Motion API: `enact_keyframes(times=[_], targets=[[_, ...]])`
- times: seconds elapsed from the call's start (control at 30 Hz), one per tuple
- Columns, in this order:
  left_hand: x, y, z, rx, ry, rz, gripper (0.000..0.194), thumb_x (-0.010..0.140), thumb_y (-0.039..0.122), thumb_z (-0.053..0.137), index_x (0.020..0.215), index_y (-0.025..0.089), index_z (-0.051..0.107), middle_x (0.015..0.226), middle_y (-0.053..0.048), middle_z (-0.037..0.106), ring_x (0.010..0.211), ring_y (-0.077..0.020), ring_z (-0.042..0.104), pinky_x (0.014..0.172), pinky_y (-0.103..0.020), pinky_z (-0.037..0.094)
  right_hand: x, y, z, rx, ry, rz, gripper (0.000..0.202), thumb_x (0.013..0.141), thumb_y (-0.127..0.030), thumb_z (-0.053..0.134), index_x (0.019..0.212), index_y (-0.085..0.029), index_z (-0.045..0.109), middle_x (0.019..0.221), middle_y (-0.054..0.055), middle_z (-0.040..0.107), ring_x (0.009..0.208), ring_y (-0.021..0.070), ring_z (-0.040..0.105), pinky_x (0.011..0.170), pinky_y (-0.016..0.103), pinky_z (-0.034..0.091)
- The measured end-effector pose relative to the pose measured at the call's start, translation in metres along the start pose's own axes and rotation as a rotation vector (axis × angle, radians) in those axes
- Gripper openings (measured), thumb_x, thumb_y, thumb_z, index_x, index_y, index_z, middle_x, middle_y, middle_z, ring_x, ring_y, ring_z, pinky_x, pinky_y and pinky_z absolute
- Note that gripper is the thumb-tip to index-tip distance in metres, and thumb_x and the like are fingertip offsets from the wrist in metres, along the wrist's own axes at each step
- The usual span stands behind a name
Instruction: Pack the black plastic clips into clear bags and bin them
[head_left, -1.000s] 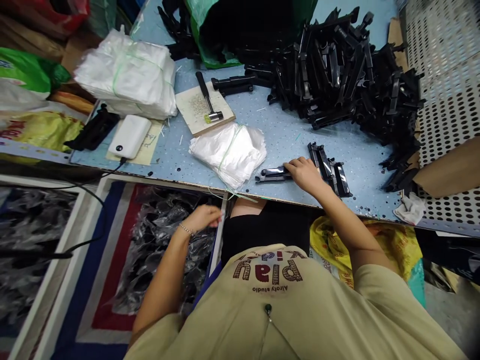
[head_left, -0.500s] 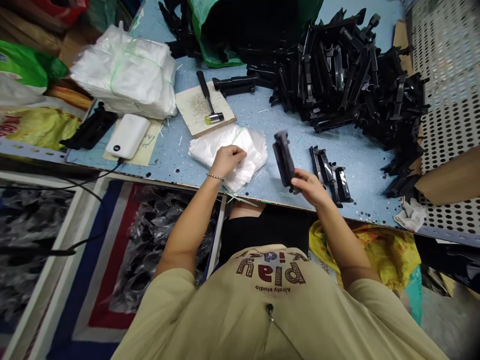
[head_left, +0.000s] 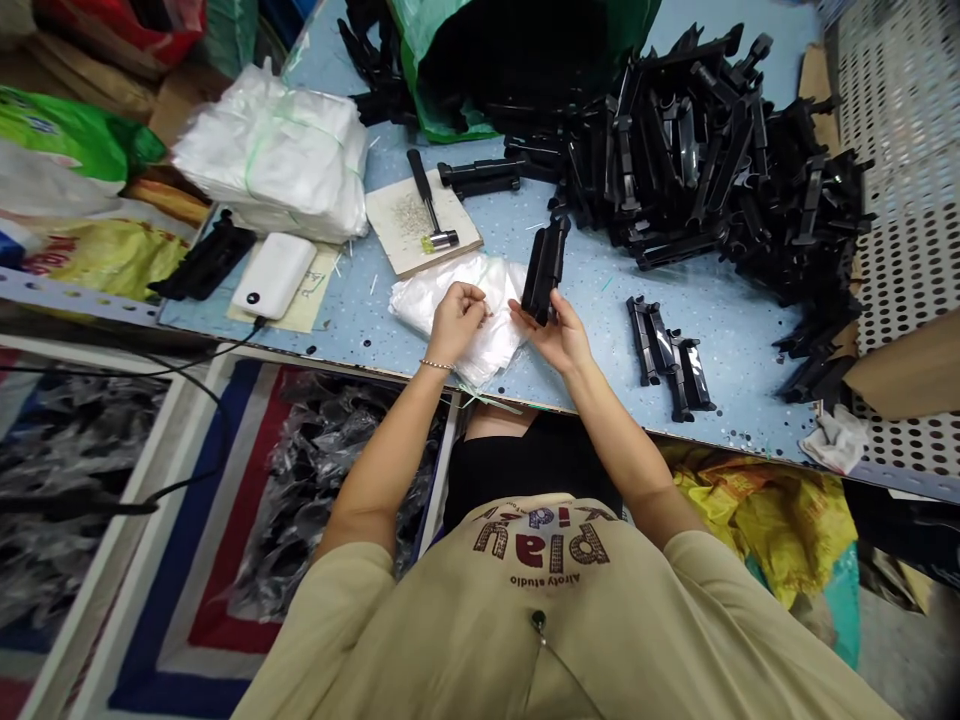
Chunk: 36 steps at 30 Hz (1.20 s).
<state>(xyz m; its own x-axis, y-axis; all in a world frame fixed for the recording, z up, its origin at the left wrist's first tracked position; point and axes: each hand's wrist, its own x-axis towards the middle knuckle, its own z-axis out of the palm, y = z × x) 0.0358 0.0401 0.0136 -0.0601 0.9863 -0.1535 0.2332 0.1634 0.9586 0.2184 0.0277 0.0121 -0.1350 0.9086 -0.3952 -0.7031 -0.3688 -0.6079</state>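
My right hand (head_left: 556, 335) holds a black plastic part (head_left: 545, 268) upright by its lower end, just right of a small stack of clear plastic bags (head_left: 420, 292). Over that stack is my left hand (head_left: 459, 322), its fingers curled and pinched at the bags; whether a bag edge is between the fingertips is too small to tell. To the right, several similar black parts (head_left: 670, 355) lie side by side on the blue table (head_left: 592, 370).
A large heap of black parts (head_left: 697, 150) covers the back right beside a green bag (head_left: 442, 110). A hammer (head_left: 425, 195) rests on a board (head_left: 390, 225). Tied plastic bags (head_left: 277, 150) and a white power bank (head_left: 274, 275) with a cable are at left.
My right hand has moved left with the black part, bringing it beside the bag stack and turning it. My left hand stays over the bags, its fingers more curled. The view has shifted slightly.
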Motion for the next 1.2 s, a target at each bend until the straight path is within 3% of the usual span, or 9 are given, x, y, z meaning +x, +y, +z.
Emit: enact_keyframes(times=[0.13, 0.33, 0.4, 0.5, 0.67, 0.83, 0.93, 1.1, 1.2], targets=[[-0.004, 0.006, 0.005, 0.349, -0.037, 0.106, 0.043, 0.082, 0.016, 0.078, 0.121, 0.022, 0.060, 0.088, 0.001, 0.072, 0.080, -0.0163, 0.068, 0.082, -0.031, 0.052, -0.011, -0.004, 0.001, 0.007, 0.001, -0.003, 0.028, 0.079, -0.044, 0.087, 0.090, -0.024, 0.071, 0.093, 0.002, 0.081, 0.110, 0.0254, 0.078, 0.104, 0.041, 0.064], [-0.015, 0.004, 0.010, 0.640, -0.040, 0.280, 0.024, 0.088, 0.024, 0.074, 0.112, 0.019, 0.074, 0.111, -0.011, 0.071, 0.108, -0.0285, 0.067, 0.095, -0.040, 0.053, -0.010, -0.004, -0.002, 0.006, -0.025, 0.009, 0.026, 0.080, -0.043, 0.087, 0.089, -0.022, 0.074, 0.088, 0.003, 0.082, 0.111, 0.0269, 0.079, 0.107, 0.043, 0.062], [-0.013, 0.001, 0.007, 0.595, -0.014, 0.280, 0.008, 0.091, 0.022, 0.069, 0.095, 0.020, 0.076, 0.105, -0.010, 0.070, 0.105, -0.0274, 0.067, 0.093, -0.040, 0.053, -0.010, -0.006, -0.003, -0.001, -0.042, 0.014, 0.027, 0.080, -0.043, 0.088, 0.090, -0.022, 0.074, 0.089, 0.002, 0.082, 0.112, 0.0267, 0.078, 0.108, 0.043, 0.062], [-0.004, -0.003, 0.001, 0.304, -0.011, 0.162, 0.009, 0.086, 0.015, 0.072, 0.078, 0.019, 0.071, 0.086, -0.004, 0.068, 0.084, -0.0192, 0.065, 0.083, -0.034, 0.052, -0.015, -0.011, -0.003, -0.020, -0.066, 0.005, 0.027, 0.080, -0.043, 0.089, 0.090, -0.023, 0.074, 0.091, 0.001, 0.082, 0.116, 0.0268, 0.078, 0.107, 0.042, 0.062], [0.001, 0.000, -0.004, 0.010, 0.040, 0.041, 0.033, 0.065, 0.015, 0.088, 0.064, 0.018, 0.055, 0.063, 0.005, 0.057, 0.060, -0.0098, 0.051, 0.060, -0.024, 0.042, -0.024, -0.017, 0.005, -0.003, -0.112, 0.017, 0.030, 0.082, -0.046, 0.087, 0.094, -0.022, 0.072, 0.094, 0.002, 0.081, 0.118, 0.0289, 0.076, 0.104, 0.046, 0.064], [-0.004, 0.005, -0.006, -0.041, -0.084, 0.004, 0.014, 0.071, 0.022, 0.081, 0.068, 0.017, 0.068, 0.061, 0.002, 0.064, 0.056, -0.0098, 0.053, 0.055, -0.023, 0.042, -0.018, -0.018, 0.012, 0.024, -0.083, 0.059, 0.026, 0.081, -0.040, 0.087, 0.090, -0.023, 0.069, 0.092, 0.001, 0.079, 0.110, 0.0272, 0.077, 0.102, 0.051, 0.066], [-0.005, 0.007, -0.007, -0.074, -0.116, -0.063, 0.013, 0.076, 0.025, 0.075, 0.067, 0.016, 0.071, 0.052, 0.003, 0.058, 0.050, -0.0097, 0.048, 0.052, -0.024, 0.040, -0.016, -0.019, 0.011, 0.005, -0.045, 0.069, 0.027, 0.081, -0.041, 0.087, 0.089, -0.024, 0.069, 0.091, 0.001, 0.078, 0.110, 0.0275, 0.077, 0.100, 0.052, 0.067], [-0.004, 0.006, -0.001, -0.061, -0.072, -0.008, 0.017, 0.066, 0.016, 0.081, 0.064, 0.017, 0.063, 0.062, 0.003, 0.062, 0.057, -0.0093, 0.052, 0.057, -0.023, 0.042, -0.009, -0.011, 0.008, -0.065, -0.026, 0.029, 0.025, 0.081, -0.040, 0.087, 0.088, -0.024, 0.070, 0.088, 0.000, 0.077, 0.105, 0.0239, 0.076, 0.100, 0.046, 0.066], [-0.005, 0.004, -0.004, -0.063, 0.039, 0.118, 0.020, 0.071, 0.014, 0.077, 0.072, 0.020, 0.058, 0.072, 0.003, 0.064, 0.064, -0.0109, 0.057, 0.059, -0.023, 0.047, 0.000, -0.004, 0.006, -0.127, 0.015, 0.012, 0.024, 0.076, -0.036, 0.089, 0.083, -0.022, 0.071, 0.081, -0.002, 0.075, 0.093, 0.0193, 0.076, 0.097, 0.037, 0.065]])
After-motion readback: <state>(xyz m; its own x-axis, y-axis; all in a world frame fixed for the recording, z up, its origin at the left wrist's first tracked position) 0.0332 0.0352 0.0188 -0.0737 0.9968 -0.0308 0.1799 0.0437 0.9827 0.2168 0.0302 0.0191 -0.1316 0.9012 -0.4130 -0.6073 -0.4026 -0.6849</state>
